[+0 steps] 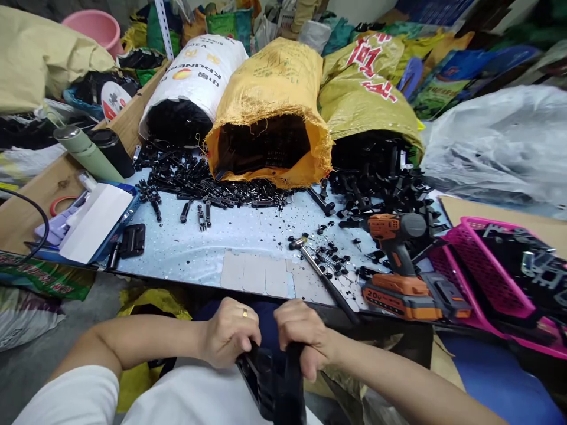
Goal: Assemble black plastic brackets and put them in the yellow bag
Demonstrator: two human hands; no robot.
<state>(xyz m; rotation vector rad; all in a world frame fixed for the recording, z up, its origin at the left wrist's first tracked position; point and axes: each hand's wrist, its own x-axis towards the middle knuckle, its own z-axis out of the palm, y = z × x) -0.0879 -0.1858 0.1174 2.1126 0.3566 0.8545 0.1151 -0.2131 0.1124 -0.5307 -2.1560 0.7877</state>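
Both of my hands grip a black plastic part (266,378) in front of my body, below the table edge. My left hand (233,332), with a ring on one finger, is closed around its left upper end. Across from it, my right hand (303,333) wraps round the upright right side. The lower end runs toward my lap, and its exact kind does not show. On the table ahead lie a hammer (325,280) with a dark handle and several small black-headed pins (334,260). An orange cordless drill (398,260) stands on its battery to the right.
Three sacks, white (199,71), orange (274,77) and olive (367,106), open toward me over heaps of black parts (190,177). A pink basket (496,277) holds parts at right. A green bottle (86,150) and a blue tray (130,203) stand left.
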